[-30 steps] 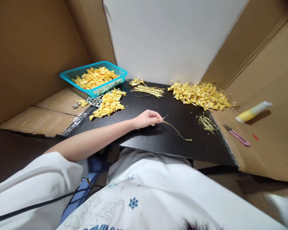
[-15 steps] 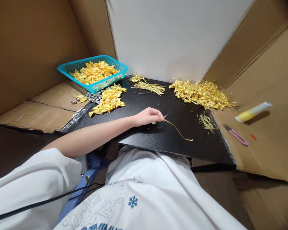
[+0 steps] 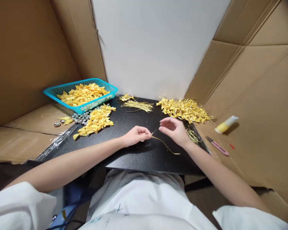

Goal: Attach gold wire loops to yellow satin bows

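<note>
A white shirt [image 3: 144, 195] with small blue printed marks is nearest. The left arm [image 3: 69, 163] stretches forward and inward above the black table [image 3: 132, 159]; the right arm [image 3: 223, 174] angles forward and leftward. A gold cord [image 3: 166, 145] has its long tail running rightward and slightly nearer, while a short end slants up, away and to the right. The left hand [image 3: 135, 136] pinches it between thumb and curled fingers, a shiny bead [image 3: 142, 140] just below. Just right, the right hand [image 3: 176, 131] has thumb and fingers curved apart, pointing left. Farther off are yellow bows [image 3: 96, 121], a bundle of cords [image 3: 139, 105] and a blue basket [image 3: 97, 102].
</note>
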A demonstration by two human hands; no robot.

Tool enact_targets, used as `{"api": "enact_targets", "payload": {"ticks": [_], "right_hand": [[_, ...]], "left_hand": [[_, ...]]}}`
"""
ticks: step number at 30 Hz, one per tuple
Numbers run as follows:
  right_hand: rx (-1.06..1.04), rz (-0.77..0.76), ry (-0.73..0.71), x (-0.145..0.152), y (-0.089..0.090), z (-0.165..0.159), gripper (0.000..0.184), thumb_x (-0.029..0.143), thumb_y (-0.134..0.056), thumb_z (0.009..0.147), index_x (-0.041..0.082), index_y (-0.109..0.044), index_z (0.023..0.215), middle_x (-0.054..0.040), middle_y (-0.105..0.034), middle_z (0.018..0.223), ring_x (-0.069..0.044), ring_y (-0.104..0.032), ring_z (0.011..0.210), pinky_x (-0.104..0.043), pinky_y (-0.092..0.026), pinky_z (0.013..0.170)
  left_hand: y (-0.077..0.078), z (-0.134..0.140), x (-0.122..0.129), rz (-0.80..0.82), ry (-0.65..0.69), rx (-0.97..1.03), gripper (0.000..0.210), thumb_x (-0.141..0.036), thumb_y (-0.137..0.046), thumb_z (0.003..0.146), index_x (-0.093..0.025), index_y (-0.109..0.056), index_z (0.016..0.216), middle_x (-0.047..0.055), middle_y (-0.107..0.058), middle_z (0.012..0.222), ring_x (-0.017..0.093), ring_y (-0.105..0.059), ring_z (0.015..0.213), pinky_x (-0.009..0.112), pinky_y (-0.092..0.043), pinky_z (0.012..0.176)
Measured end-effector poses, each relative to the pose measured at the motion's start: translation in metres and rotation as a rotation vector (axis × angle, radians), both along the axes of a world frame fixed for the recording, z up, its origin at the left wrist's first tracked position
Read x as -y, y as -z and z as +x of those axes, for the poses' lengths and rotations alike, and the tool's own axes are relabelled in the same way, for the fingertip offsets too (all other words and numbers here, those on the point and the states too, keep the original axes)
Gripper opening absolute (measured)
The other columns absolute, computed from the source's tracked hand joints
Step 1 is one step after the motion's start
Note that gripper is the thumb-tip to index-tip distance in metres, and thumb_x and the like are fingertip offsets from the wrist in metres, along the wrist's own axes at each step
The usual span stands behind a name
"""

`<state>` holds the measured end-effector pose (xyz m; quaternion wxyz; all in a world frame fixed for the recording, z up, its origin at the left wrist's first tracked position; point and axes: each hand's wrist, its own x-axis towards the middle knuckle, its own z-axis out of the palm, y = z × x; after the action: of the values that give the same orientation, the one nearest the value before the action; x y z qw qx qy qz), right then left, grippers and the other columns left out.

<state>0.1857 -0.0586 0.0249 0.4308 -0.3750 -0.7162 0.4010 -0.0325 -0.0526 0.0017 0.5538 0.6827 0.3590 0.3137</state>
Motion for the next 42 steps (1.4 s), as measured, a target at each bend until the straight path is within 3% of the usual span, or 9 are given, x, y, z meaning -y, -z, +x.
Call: {"api": "enact_targets", "payload": {"ticks": [2,4,9,20,27,32,36,39,42], "right_hand": [[-0.048,-0.071,0.039,0.0,0.01,-0.008,0.034,0.041,-0.081,0.066,0.018,-0.069,0.087,-0.0038,-0.069,0.081,-0.017,-0.064,0.074,-0.035,-0.055,0.073],[-0.111,-0.133,0.048,0.003,0.019,-0.016,0.033,0.042,-0.083,0.058,0.019,-0.07,0.078,-0.0019,-0.069,0.074,-0.017,-0.064,0.068,-0.033,-0.054,0.071],[-0.215,-0.13,0.074,0.009,0.028,-0.029,0.029,0.045,-0.08,0.062,0.02,-0.066,0.067,0.0001,-0.066,0.066,-0.016,-0.062,0.062,-0.031,-0.053,0.066],[-0.248,-0.047,0.159,0.014,0.039,-0.034,0.028,0.045,-0.073,0.072,0.019,-0.065,0.071,-0.0027,-0.067,0.072,-0.016,-0.062,0.068,-0.032,-0.052,0.071],[-0.246,0.028,0.174,0.015,0.038,-0.036,0.026,0.043,-0.072,0.073,0.019,-0.065,0.07,-0.002,-0.067,0.07,-0.015,-0.061,0.066,-0.029,-0.051,0.066],[-0.294,-0.032,0.161,0.011,0.039,-0.033,0.028,0.045,-0.074,0.072,0.019,-0.065,0.072,-0.0019,-0.069,0.071,-0.016,-0.064,0.067,-0.031,-0.053,0.07],[-0.296,-0.038,0.135,0.007,0.04,-0.03,0.031,0.048,-0.074,0.071,0.019,-0.064,0.073,-0.0018,-0.069,0.07,-0.015,-0.065,0.066,-0.031,-0.054,0.07],[-0.274,-0.006,0.114,0.008,0.04,-0.03,0.03,0.047,-0.074,0.072,0.019,-0.064,0.073,-0.0017,-0.068,0.07,-0.015,-0.065,0.067,-0.031,-0.054,0.07],[-0.237,0.03,0.097,0.009,0.042,-0.03,0.027,0.044,-0.073,0.074,0.019,-0.065,0.074,-0.0017,-0.068,0.071,-0.015,-0.064,0.067,-0.03,-0.053,0.069]], "left_hand": [[0.001,0.0,0.0,0.006,0.009,-0.001,0.033,-0.046,-0.07,0.069,-0.013,-0.063,0.07,-0.006,-0.045,0.05,0.006,-0.036,0.046,0.019,-0.027,0.046],[0.002,0.0,-0.001,0.014,0.015,-0.009,0.034,-0.046,-0.07,0.07,-0.013,-0.063,0.071,-0.006,-0.045,0.051,0.006,-0.036,0.046,0.019,-0.027,0.046],[0.003,-0.001,-0.002,0.01,0.016,-0.036,0.034,-0.046,-0.069,0.071,-0.012,-0.063,0.073,-0.005,-0.046,0.052,0.006,-0.035,0.046,0.018,-0.024,0.045],[0.001,0.004,0.0,-0.031,-0.055,0.044,0.029,-0.04,-0.072,0.068,-0.012,-0.064,0.07,-0.008,-0.041,0.05,0.005,-0.039,0.048,0.017,-0.029,0.046],[0.004,0.004,-0.001,-0.052,-0.062,0.026,0.03,-0.041,-0.073,0.067,-0.012,-0.066,0.071,-0.005,-0.048,0.052,0.006,-0.041,0.05,0.018,-0.032,0.048],[0.001,0.004,-0.001,-0.039,-0.063,0.034,0.029,-0.04,-0.069,0.07,-0.012,-0.067,0.076,-0.005,-0.049,0.052,0.006,-0.039,0.049,0.018,-0.028,0.047],[-0.002,0.003,0.0,-0.083,-0.059,0.075,0.029,-0.038,-0.065,0.072,-0.012,-0.068,0.086,0.0,-0.062,0.064,0.004,-0.033,0.046,0.018,-0.024,0.044],[-0.005,0.003,0.0,-0.124,-0.095,0.076,0.03,-0.038,-0.064,0.072,-0.01,-0.067,0.083,0.005,-0.068,0.073,0.003,-0.028,0.043,0.018,-0.02,0.042],[-0.009,0.004,0.0,-0.108,-0.132,0.058,0.029,-0.039,-0.066,0.07,-0.011,-0.066,0.077,0.003,-0.066,0.069,0.003,-0.029,0.043,0.018,-0.02,0.042]]}}
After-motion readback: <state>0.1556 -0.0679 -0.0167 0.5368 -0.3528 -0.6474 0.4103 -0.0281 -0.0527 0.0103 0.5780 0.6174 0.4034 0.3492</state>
